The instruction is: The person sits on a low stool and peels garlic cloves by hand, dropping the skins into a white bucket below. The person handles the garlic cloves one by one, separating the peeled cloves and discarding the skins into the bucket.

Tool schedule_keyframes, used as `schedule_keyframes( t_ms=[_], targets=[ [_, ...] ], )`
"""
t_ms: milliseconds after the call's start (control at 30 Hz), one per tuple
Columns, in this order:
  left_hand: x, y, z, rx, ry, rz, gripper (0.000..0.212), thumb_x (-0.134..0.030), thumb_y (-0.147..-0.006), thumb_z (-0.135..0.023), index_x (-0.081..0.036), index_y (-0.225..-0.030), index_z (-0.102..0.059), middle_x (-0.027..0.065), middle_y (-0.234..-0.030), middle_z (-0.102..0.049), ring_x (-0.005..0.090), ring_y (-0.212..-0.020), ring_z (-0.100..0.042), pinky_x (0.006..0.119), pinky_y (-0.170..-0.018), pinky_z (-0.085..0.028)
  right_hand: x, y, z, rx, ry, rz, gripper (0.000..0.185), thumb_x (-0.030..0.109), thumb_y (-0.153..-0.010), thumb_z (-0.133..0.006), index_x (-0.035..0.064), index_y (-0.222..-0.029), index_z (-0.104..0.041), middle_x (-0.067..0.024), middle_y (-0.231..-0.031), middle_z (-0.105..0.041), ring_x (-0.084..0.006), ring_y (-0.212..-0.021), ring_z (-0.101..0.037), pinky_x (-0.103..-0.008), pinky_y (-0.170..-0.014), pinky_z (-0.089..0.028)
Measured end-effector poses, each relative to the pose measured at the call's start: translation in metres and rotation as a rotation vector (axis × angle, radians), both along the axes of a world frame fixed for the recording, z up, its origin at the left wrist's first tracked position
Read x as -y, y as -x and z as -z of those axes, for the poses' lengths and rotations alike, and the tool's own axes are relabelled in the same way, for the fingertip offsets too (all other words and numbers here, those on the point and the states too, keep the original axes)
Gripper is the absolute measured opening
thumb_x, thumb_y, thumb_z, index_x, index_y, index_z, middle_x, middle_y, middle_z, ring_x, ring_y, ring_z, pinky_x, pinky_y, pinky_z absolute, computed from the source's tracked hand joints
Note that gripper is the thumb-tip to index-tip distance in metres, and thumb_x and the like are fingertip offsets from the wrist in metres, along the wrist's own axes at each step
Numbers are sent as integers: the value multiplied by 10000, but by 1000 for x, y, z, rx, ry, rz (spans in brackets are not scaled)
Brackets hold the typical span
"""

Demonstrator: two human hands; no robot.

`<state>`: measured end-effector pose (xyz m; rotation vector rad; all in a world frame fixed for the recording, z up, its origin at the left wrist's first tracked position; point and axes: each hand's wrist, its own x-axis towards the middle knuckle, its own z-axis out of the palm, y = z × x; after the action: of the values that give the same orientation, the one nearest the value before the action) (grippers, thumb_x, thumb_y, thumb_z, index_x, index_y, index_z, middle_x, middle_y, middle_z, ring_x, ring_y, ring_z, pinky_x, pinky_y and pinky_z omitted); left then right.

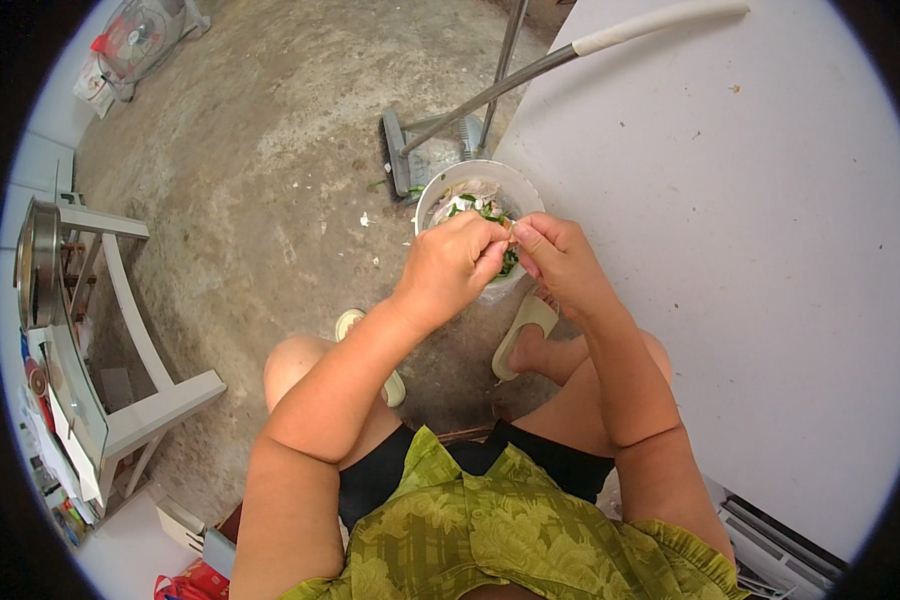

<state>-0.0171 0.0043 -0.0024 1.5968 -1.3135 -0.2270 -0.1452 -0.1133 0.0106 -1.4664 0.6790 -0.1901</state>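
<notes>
My left hand and my right hand meet fingertip to fingertip above a white plastic bucket. A small pale-orange piece is pinched where the fingertips come together. It is mostly hidden by the fingers, so its kind cannot be told. Inside the bucket lie green vegetable scraps and crumpled whitish waste. My hands cover part of the bucket's near side. The bucket stands on the floor in front of my slippered feet.
A grey dustpan and broom stand behind the bucket, the broom's handle leaning across a white tabletop on the right. Bits of litter dot the concrete floor. Left are a white-framed glass table and a fan.
</notes>
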Motion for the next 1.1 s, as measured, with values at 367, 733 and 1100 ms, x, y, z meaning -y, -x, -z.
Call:
schedule_keyframes(
  t_ms=[367, 733, 1100],
  targets=[
    [1, 5, 0, -140, 13, -54, 74, -33, -759, -645, -15, -830, -639, 96, -737, -601, 205, -608, -590, 300, -543, -464, -8, -2, -13, -30, -125, 49, 244, 245, -945, -492, 71, -785, -555, 31, -585, -455, -46, -496, -361, -215, -447, -279],
    [-2, -2, -1, -60, -36, 43, 74, -73, -782, -655, -30, -839, -636, 120, -756, -603, 284, -673, -601, 350, -587, -478, 1, 0, -4, -30, -27, -48, 249, 222, -931, -501, 51, -756, -548, 27, -581, -453, -61, -516, -381, -233, -462, -293],
    [-3, 5, 5, -27, 13, -45, 76, -70, -743, -632, -43, -809, -605, 114, -729, -575, 304, -647, -587, 383, -565, -478, -6, -4, -8, -32, -93, -19, 247, 221, -935, -494, 50, -764, -544, 20, -595, -467, -61, -528, -395, -233, -481, -317]
  ],
)
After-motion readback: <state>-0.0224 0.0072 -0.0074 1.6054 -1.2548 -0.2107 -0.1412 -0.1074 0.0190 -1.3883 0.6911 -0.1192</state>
